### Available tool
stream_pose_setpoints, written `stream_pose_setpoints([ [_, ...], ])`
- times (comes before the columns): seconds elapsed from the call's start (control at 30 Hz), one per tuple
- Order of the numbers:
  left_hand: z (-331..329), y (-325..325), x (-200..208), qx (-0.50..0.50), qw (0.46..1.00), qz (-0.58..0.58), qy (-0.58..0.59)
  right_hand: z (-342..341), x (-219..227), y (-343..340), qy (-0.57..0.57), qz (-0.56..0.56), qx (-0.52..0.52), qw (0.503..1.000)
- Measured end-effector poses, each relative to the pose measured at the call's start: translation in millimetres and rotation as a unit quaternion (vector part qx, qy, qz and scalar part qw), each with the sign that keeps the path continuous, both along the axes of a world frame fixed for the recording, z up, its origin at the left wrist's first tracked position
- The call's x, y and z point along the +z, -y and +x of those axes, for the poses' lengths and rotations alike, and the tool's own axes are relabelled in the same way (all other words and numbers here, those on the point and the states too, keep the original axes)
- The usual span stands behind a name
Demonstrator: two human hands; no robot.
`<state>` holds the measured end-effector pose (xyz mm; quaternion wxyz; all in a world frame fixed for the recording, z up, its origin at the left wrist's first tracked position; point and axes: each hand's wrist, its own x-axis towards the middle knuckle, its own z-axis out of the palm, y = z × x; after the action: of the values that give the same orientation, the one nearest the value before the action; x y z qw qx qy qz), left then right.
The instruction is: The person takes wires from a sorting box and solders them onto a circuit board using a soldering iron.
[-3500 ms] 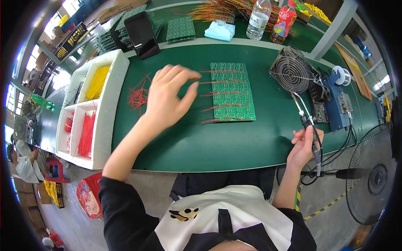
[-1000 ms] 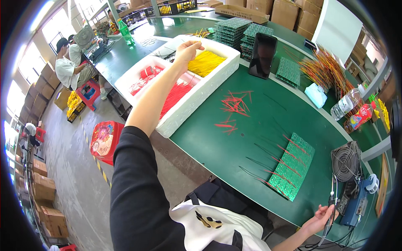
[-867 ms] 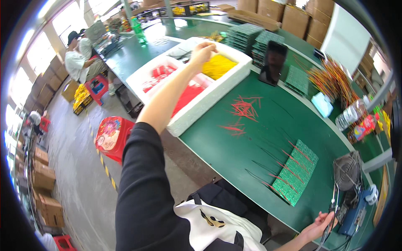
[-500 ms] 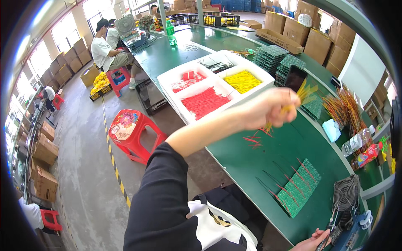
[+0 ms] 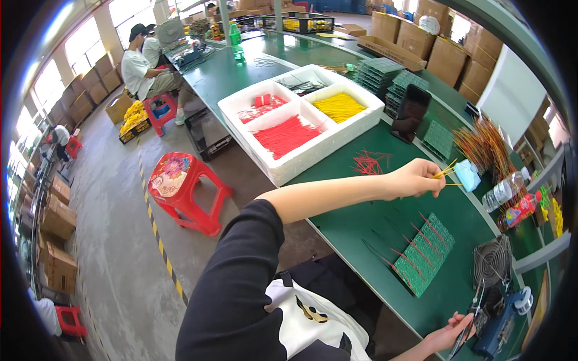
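Note:
My left hand is closed on a few thin yellow wires, whose ends stick out to the right beside a pale blue packet. Below that arm lies a green circuit board with several red wires standing off it in a row. At the lower right my right hand grips a slim dark soldering iron, its tip pointing up toward a small round fan. Loose red wires are scattered on the green table behind my left forearm.
A white foam tray holds red, yellow and black wires in compartments. Stacked boards, a black phone-like slab, bundled wires, bottles and a blue stand with spool line the right. A red stool stands left.
My left hand has come down and toward me with the yellow wires, away from the dark slab. The whole view has shifted slightly. My right hand still grips the soldering iron.

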<state>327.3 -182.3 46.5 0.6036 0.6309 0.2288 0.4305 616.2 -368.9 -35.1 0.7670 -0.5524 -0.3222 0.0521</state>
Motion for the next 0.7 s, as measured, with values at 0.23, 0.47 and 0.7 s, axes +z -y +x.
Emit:
stream_pose_setpoints([
  [0.23, 47.3, -73.7, -67.5, 0.166, 0.917, 0.215, -0.291, -12.0, 9.4, -1.0, 0.031, -0.015, -0.042, 0.999],
  [0.47, 58.7, -65.1, -72.7, -0.002, 0.961, 0.080, -0.265, -12.6, 9.9, -3.6, -0.007, -0.004, -0.029, 1.000],
  [0.7, 47.4, -46.5, -68.4, -0.024, 0.962, 0.077, -0.259, -9.6, 9.9, -4.3, -0.004, 0.013, -0.002, 1.000],
])
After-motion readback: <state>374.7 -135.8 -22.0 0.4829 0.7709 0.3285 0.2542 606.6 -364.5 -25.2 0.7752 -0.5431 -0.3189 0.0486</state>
